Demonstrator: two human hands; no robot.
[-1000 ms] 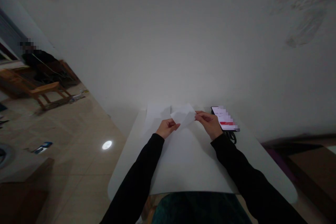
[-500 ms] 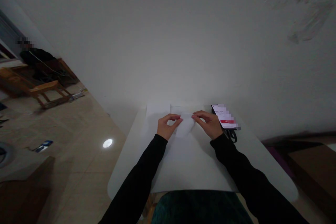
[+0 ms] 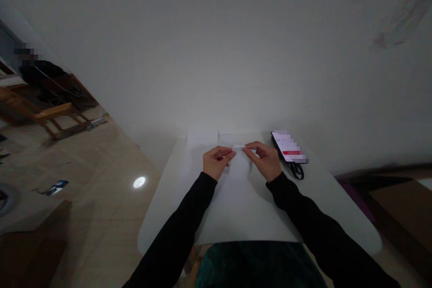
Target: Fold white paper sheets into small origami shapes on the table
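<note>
Between my two hands is a small white piece of paper (image 3: pixel 239 147), its top edge showing as a bright narrow strip. My left hand (image 3: pixel 216 161) pinches its left side between thumb and fingers. On the right side, my right hand (image 3: pixel 264 158) pinches it the same way. Both hands are held over the white table (image 3: pixel 249 225). White paper sheets (image 3: pixel 201 144) lie at the table's back, left of and beneath the hands. The lower part of the small paper is hard to tell from the white behind it.
A phone (image 3: pixel 290 146) with a lit screen rests on a black stand (image 3: pixel 297 171) right of my right hand. The wall (image 3: pixel 229 63) rises behind the table. At far left are a seated person (image 3: pixel 47 72) and a wooden chair (image 3: pixel 56 110).
The small paper showed as a broad rounded piece between my hands; now mostly a narrow strip at its top shows. My right hand has shifted slightly left, towards my left hand.
</note>
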